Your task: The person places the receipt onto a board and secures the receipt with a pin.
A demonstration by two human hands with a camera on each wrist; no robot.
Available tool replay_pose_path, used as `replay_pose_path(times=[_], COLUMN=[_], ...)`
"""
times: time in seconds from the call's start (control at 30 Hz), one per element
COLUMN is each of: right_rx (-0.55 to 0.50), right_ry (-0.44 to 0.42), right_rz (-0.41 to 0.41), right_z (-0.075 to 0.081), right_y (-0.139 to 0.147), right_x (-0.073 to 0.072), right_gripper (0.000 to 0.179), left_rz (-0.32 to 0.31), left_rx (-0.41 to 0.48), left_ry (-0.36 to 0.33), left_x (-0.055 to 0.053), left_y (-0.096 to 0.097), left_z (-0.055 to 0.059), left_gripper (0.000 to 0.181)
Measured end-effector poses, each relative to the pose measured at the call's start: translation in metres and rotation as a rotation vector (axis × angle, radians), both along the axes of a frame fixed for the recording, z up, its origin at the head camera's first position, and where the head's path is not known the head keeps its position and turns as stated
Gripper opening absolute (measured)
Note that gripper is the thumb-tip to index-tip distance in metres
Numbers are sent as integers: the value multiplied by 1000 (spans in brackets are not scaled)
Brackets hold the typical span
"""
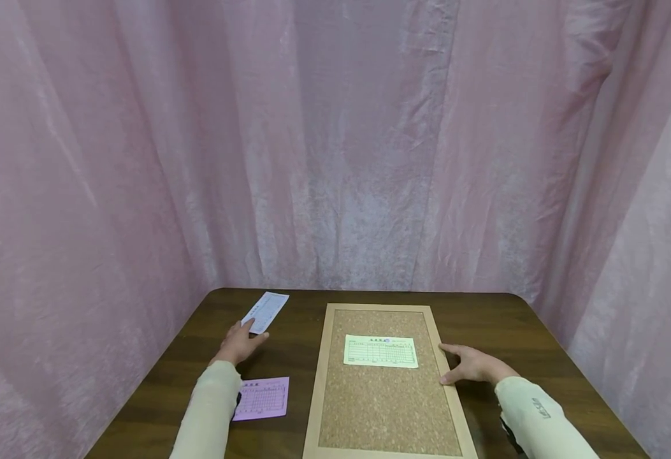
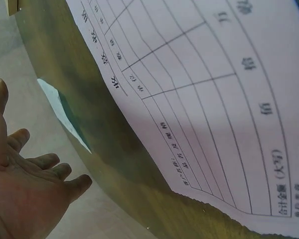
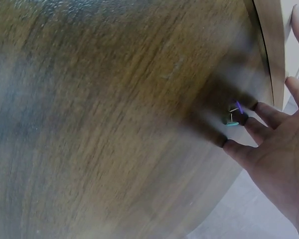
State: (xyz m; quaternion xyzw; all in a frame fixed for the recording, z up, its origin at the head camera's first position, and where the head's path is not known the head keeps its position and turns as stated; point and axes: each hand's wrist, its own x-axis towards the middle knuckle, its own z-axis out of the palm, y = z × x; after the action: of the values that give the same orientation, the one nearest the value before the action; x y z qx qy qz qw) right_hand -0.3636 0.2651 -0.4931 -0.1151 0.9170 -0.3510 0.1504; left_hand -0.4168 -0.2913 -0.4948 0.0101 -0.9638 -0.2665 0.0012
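A corkboard in a light wooden frame lies flat on the table, with a green receipt slip on its upper half. My right hand is at the frame's right edge, thumb and a finger touching the wood. Beneath its other fingers, a purple thumbtack and a green thumbtack lie on the table. My left hand reaches to the near end of a pale blue slip, its fingers spread; whether they touch the paper is unclear. Partly behind the left sleeve lies a purple receipt slip.
The dark wooden table has rounded far corners. Pink curtains hang close behind it and along both sides.
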Motion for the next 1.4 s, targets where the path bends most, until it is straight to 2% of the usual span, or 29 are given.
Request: replay_pose_path(times=[0.5, 0.77, 1.4], right_rx=[13, 16, 13], right_ry=[-28, -42, -27], right_rz=[-14, -16, -18], right_z=[-2, -2, -4], right_y=[2, 3, 3], right_x=[2, 2, 4], right_gripper=[97, 96, 95], left_rz=[15, 27, 4], left_rx=[37, 71, 94], left_ry=[2, 20, 81], left_x=[0, -4, -21], left_y=[-6, -11, -23], left_z=[5, 1, -9], left_gripper=[76, 77, 72])
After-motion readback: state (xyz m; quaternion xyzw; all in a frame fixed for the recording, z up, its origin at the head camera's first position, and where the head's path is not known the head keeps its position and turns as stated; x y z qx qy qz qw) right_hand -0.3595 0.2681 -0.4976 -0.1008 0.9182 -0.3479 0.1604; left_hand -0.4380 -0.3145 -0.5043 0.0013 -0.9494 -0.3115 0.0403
